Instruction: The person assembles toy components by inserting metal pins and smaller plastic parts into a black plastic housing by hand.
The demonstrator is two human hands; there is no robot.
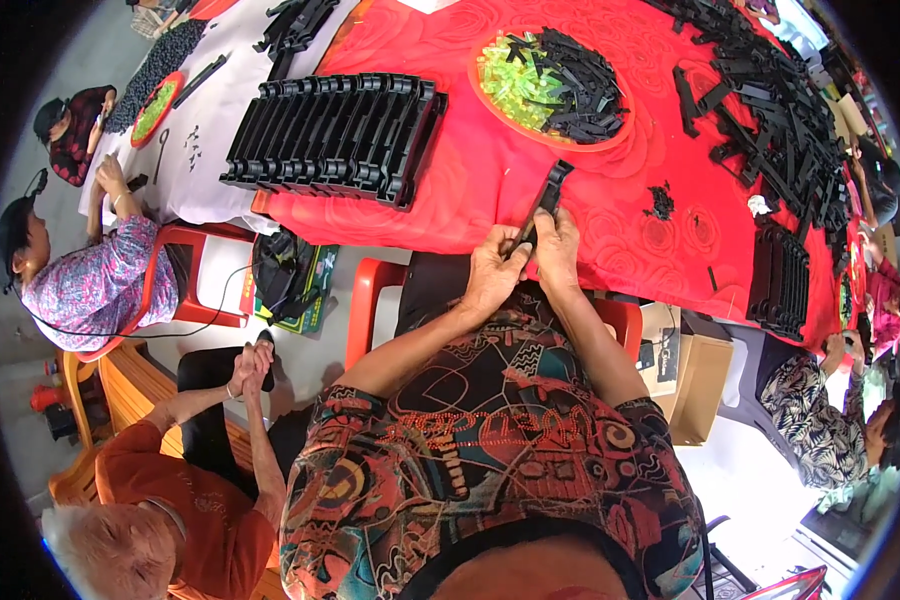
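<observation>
Both of my hands are at the near edge of the red-covered table, closed around one long, narrow black plastic part (549, 190). My left hand (492, 272) grips its lower end, thumb pressed along it. My right hand (557, 245) pinches it from the right side, a little higher up. The part tilts up and away from me, and its lower end is hidden by my fingers. Beyond it lies a round red tray (625, 118) holding yellow-green translucent pieces (515, 85) and a heap of thin black pieces (592, 90).
A row of black ribbed plastic parts (330, 135) stands at the left. Loose black parts (770, 120) pile up at the right, near small black bits (660, 202). An open cardboard box (705, 390) is beside my seat. A person in orange (195, 500) sits behind my left side; others work nearby.
</observation>
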